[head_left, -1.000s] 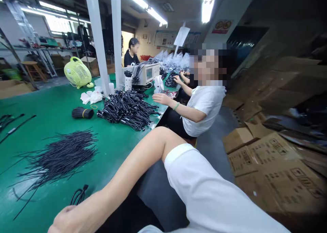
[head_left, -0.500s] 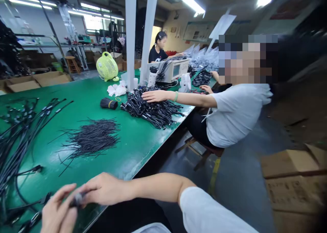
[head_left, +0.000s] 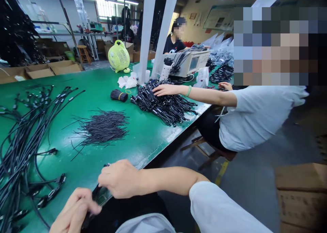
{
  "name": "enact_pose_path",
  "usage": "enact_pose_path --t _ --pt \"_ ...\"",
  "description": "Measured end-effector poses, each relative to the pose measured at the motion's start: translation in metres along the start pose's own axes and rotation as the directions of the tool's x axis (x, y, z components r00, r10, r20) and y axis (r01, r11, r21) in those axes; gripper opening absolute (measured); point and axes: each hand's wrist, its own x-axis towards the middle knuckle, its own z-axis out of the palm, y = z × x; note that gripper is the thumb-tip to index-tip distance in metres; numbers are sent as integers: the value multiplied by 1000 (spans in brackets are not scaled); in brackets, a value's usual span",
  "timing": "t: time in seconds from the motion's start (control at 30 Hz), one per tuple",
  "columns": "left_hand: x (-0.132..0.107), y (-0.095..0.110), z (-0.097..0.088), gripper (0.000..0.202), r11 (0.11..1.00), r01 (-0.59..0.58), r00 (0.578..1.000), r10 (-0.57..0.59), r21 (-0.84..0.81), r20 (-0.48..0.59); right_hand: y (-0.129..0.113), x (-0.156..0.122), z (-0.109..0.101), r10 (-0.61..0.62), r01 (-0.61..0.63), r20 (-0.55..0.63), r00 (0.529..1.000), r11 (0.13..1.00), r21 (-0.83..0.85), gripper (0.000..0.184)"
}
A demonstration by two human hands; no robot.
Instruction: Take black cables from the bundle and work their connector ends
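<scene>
Low in the view, my left hand (head_left: 76,209) is closed with its fingers curled around part of a black cable (head_left: 96,193). My right hand (head_left: 122,179) grips the same cable a little farther up, at the table's edge, and a small dark end shows beyond its fingers. Most of the cable is hidden by my hands. To the left lies a spread of long black cables (head_left: 38,130) with connector ends, some close to my left hand. Ahead of my hands is a loose pile of short, thin black ties (head_left: 104,127).
The green table (head_left: 97,161) carries a banded bundle of ties (head_left: 119,95) and a heap of coiled cables (head_left: 163,105), touched by a seated co-worker's hand (head_left: 166,89). Beyond are a green fan (head_left: 119,56) and white posts (head_left: 148,31). Cardboard boxes (head_left: 301,195) stand right.
My hands have moved apart, showing a stretch of cable between them. The right hand has turned more knuckles-up. The whole view has shifted, moving the table things rightward and slightly up.
</scene>
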Motion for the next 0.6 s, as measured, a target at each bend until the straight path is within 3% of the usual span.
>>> enact_pose_path --t 0.07,0.13,0.23,0.3,0.37,0.4,0.47,0.53,0.57,0.6 --pt "-8 3 13 26 1000 5 993 -6 -12 -120 4 -1 0 -30 16 -107 994 991 -133 16" --pt "-15 5 29 49 999 31 989 -37 -40 -145 2 -3 -2 -82 26 -254 964 976 -218 16" --pt "-17 7 53 58 980 17 997 -1 -201 77 -1 -2 -4 -69 -13 -424 903 982 -189 20" --pt "-14 6 64 60 974 -33 995 52 -224 81 0 0 -3 52 -64 -451 891 998 -12 24" --pt "-11 3 70 58 982 -92 995 97 -165 25 3 0 3 237 -123 -387 891 947 297 27" --pt "-10 2 71 55 985 -124 992 126 -117 3 5 0 7 317 -145 -306 898 869 473 29" --pt "-9 -1 69 50 979 -201 980 201 -14 5 11 -2 15 360 -179 -76 930 624 761 34" --pt "-8 -4 65 48 956 -285 957 280 74 78 16 -6 21 305 -205 76 949 419 885 36" --pt "-8 -5 64 50 941 -318 944 304 113 129 17 -9 23 306 -203 78 949 403 892 36" --pt "-7 -7 63 54 928 -342 932 315 147 180 18 -12 23 339 -194 33 940 453 870 35"
